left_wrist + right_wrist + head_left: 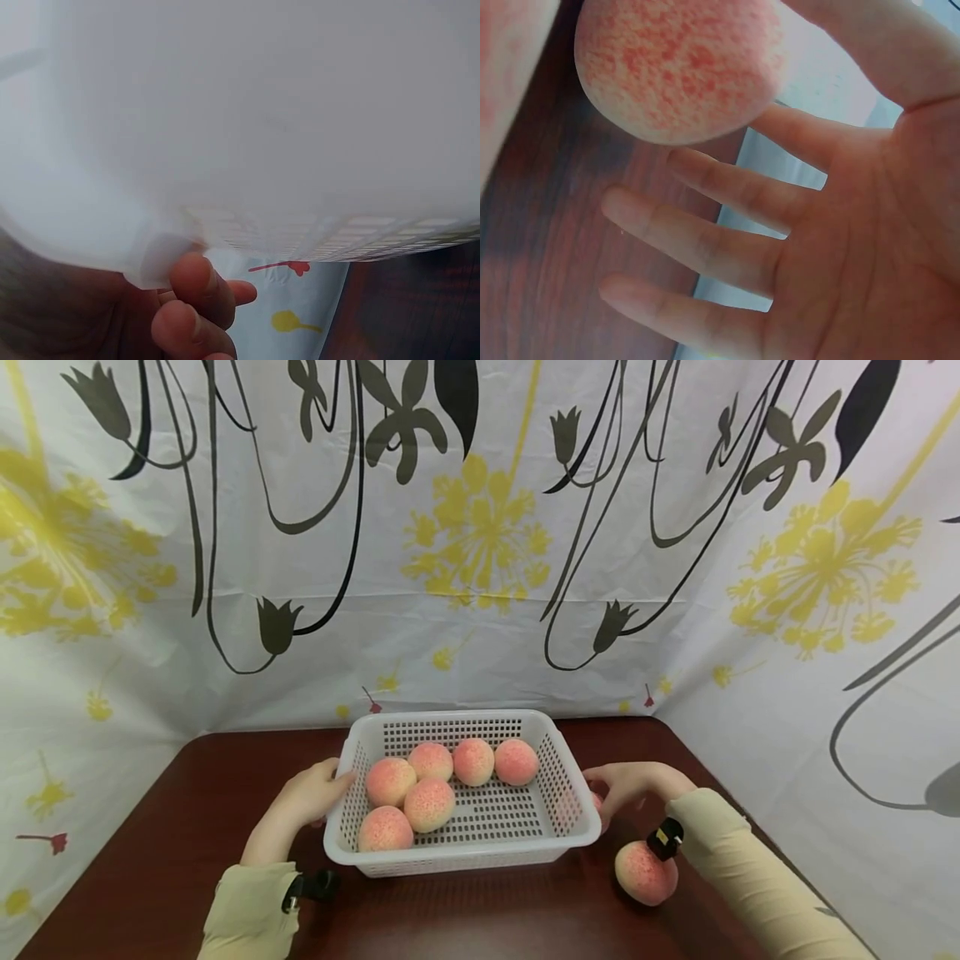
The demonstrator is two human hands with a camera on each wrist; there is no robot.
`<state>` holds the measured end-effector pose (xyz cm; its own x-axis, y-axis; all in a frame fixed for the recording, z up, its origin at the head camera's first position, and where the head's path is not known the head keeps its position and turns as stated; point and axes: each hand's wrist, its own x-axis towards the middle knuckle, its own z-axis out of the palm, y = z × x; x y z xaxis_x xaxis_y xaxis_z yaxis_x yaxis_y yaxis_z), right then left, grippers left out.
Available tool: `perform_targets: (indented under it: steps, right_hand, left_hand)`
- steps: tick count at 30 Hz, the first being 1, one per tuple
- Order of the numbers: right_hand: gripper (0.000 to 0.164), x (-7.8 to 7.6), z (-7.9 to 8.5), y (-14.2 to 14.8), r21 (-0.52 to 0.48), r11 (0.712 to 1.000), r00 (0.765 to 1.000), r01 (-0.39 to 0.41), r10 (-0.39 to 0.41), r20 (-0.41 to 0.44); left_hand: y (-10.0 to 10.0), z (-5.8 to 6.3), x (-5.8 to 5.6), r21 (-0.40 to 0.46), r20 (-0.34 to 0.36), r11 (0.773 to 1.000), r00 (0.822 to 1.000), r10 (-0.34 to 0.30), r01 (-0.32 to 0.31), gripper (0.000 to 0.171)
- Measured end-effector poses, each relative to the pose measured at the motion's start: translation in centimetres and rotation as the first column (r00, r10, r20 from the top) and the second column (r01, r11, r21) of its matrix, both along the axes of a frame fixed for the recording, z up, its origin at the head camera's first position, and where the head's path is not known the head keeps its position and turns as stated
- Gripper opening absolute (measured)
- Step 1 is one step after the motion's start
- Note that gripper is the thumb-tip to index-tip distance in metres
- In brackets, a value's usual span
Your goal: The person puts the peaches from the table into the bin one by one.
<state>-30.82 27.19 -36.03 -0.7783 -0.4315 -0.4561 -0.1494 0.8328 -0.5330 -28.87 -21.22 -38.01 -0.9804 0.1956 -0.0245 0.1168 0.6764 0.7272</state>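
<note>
A white plastic basket (480, 853) with perforated walls stands on the table and holds several pink-yellow peaches (430, 804). My left hand (311, 792) grips its left rim, thumb over the edge; in the left wrist view the fingers (196, 289) curl under the pale basket wall (262, 150). Outside the basket's right wall, my right hand (628, 783) pinches a peach (679, 71) between thumb and index finger. Its other fingers (697, 244) are spread out. The basket rim partly hides this peach in the head view. A further peach (647, 874) lies on the table below the right wrist.
The dark reddish-brown table (450, 918) reaches back to a white curtain (480, 668) with yellow and dark floral prints, which also hangs along both sides. Black straps with small devices sit on both wrists, the right one (665, 838) close above the loose peach.
</note>
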Motion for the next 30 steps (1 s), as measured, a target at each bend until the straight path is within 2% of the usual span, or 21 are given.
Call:
perform_targets:
  steps: [8,19,30]
  right_hand:
    - [0.073,-0.37,-0.27,-0.69,-0.019,0.999,1.000,-0.026,0.025,-0.003]
    - [0.050,-0.51,-0.50,-0.79,0.018,0.999,0.999,-0.039,0.039,-0.029]
    - [0.043,-0.58,-0.42,-0.81,0.021,0.998,0.997,-0.058,0.059,-0.051]
  left_hand:
    - [-0.05,-0.13,-0.15,-0.002,0.007,1.000,1.000,0.012,-0.012,0.045]
    - [-0.10,-0.47,-0.36,0.011,0.003,1.000,1.000,0.016,-0.016,0.043]
    - [-0.11,-0.36,-0.40,0.001,0.004,1.000,1.000,0.008,-0.008,0.046]
